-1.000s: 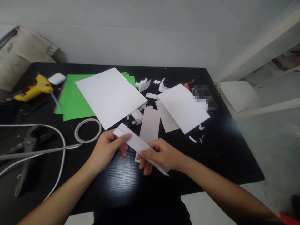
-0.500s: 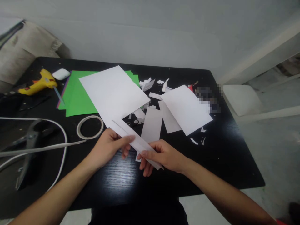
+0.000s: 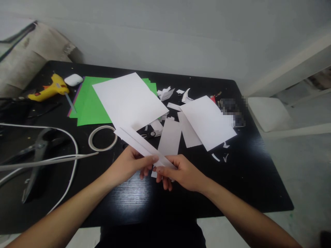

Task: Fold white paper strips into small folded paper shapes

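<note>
Both my hands hold one long folded white paper strip [image 3: 137,142] just above the black table [image 3: 253,172]. My left hand [image 3: 129,165] pinches it near its lower end with thumb on top. My right hand [image 3: 181,171] pinches the same lower end from the right, fingers curled under. The strip's free end slants up to the left, over the corner of a large white sheet [image 3: 129,100]. A roll of tape [image 3: 102,138] lies just left of my left hand.
Green paper [image 3: 90,103] lies under the large sheet. More white sheets [image 3: 207,120] and scraps sit right of centre, with black scissors [image 3: 151,133] partly under them. At left are a yellow glue gun [image 3: 49,90], a white case [image 3: 73,79], pliers [image 3: 36,155] and a white cable [image 3: 64,160].
The strip has slid up and left through my fingers, so both hands now grip near its lower end. My hands have come closer together.
</note>
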Motion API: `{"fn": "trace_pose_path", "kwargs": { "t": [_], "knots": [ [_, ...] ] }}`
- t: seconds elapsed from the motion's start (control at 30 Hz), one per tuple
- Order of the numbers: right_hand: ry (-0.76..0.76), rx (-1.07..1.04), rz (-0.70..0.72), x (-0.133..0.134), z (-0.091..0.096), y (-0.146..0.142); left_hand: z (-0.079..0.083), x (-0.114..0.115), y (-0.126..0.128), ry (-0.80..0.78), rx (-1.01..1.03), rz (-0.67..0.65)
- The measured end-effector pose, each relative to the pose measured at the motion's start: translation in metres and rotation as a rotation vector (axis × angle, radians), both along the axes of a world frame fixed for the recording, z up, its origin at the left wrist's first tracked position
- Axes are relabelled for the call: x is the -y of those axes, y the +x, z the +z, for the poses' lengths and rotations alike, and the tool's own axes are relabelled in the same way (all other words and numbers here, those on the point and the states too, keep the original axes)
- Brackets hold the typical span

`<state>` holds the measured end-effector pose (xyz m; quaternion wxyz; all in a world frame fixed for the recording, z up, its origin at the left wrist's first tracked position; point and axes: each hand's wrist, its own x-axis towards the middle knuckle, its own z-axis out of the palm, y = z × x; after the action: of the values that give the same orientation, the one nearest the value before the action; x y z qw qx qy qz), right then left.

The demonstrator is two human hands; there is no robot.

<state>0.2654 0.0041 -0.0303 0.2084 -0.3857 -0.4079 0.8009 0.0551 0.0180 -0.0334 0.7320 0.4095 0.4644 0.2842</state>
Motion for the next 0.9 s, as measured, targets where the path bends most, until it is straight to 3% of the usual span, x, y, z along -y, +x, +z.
{"fn": "trace_pose_path", "kwargs": {
  "t": [0.4,0.9],
  "knots": [
    [-0.07,-0.053,-0.007,-0.0017,0.0015,0.0025,-0.0062,-0.0008,-0.009,-0.013,0.013,0.018],
    [-0.116,-0.024,-0.01,-0.003,0.0035,0.0028,0.0013,-0.0025,-0.0049,-0.001,-0.032,0.023]
  ]
}}
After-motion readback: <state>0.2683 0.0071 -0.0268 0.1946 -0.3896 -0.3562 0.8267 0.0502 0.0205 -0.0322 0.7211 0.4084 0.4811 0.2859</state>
